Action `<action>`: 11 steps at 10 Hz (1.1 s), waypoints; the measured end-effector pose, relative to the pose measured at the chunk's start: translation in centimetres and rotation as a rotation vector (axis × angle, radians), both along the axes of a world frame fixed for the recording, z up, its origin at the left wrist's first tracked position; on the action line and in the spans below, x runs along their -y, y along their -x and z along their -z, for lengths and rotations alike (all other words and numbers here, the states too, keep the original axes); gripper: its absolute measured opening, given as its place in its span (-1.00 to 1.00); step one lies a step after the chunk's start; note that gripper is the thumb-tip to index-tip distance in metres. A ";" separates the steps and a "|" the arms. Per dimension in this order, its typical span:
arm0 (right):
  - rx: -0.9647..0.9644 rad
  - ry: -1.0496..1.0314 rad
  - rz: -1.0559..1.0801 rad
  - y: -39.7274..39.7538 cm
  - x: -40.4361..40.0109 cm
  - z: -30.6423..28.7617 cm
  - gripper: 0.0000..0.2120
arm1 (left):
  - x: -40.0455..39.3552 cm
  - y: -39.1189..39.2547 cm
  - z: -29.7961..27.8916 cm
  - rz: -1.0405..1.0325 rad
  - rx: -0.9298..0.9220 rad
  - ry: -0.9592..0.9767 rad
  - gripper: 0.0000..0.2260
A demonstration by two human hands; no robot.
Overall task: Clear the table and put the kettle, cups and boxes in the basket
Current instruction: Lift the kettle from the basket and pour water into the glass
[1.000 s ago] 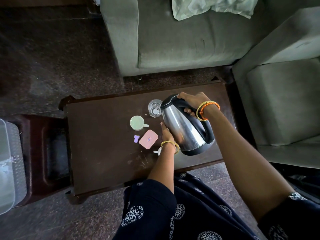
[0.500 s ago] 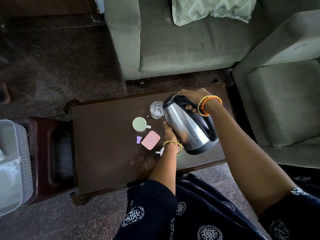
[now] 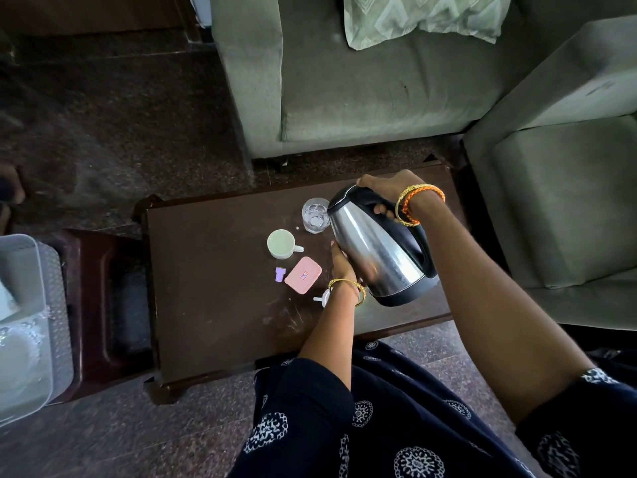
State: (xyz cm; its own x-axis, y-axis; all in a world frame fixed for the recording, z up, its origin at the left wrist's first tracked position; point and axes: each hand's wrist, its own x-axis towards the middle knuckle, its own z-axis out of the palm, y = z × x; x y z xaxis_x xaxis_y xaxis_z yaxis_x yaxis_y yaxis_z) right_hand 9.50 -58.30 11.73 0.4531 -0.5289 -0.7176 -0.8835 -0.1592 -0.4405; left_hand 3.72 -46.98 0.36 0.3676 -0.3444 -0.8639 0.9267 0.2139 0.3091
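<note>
A steel kettle point(image 3: 374, 250) with a black handle and base hangs tilted above the right half of the dark wooden table point(image 3: 213, 305). My right hand point(image 3: 382, 193) grips its handle from above. My left hand point(image 3: 341, 265) presses flat against the kettle's side. On the table to the left stand a clear glass point(image 3: 315, 219) and a pale green cup point(image 3: 282, 243). A pink box point(image 3: 303, 278) and a small purple piece point(image 3: 280, 274) lie in front of the cup. A small white item point(image 3: 322, 299) peeks out by my left wrist. The translucent basket point(image 3: 38, 326) sits at the far left.
The basket rests on a dark wooden stool point(image 3: 103, 312) left of the table and holds pale items. A grey-green sofa point(image 3: 362, 81) with a cushion point(image 3: 420, 19) stands behind the table, and an armchair point(image 3: 565, 201) is to the right. Speckled stone floor point(image 3: 120, 132) surrounds them.
The view has shifted so the table sits lower and further right in the frame. Both hands keep their hold and the kettle stays tilted at much the same place over the table.
</note>
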 end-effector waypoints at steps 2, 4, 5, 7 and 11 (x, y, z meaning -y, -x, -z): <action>0.032 0.076 0.029 0.3 -0.1 0.4 -0.53 | -0.8 -0.1 1.5 0.172 0.032 -0.098 -0.45; 0.047 0.147 0.019 0.4 -0.5 0.4 -0.40 | -1.7 -0.6 1.6 0.188 -0.035 -0.132 -0.45; 0.054 0.162 0.031 0.3 -0.7 0.5 -0.37 | -1.9 -0.9 1.7 0.248 -0.032 -0.147 -0.46; 0.064 0.172 0.051 0.0 -1.1 0.5 -0.37 | -2.1 -1.4 2.6 0.255 -0.040 -0.149 -0.44; 0.060 0.174 0.066 -0.4 -1.3 1.0 -0.45 | -2.3 -1.6 3.3 0.241 -0.071 -0.114 -0.45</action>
State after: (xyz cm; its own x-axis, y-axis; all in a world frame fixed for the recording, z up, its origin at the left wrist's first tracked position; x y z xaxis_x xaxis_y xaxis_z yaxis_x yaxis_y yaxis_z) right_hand 9.87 -57.01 10.74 0.4527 -0.6726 -0.5854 -0.8675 -0.1805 -0.4635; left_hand 5.28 -44.71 -2.91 0.2238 -0.3142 -0.9226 0.9668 -0.0482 0.2510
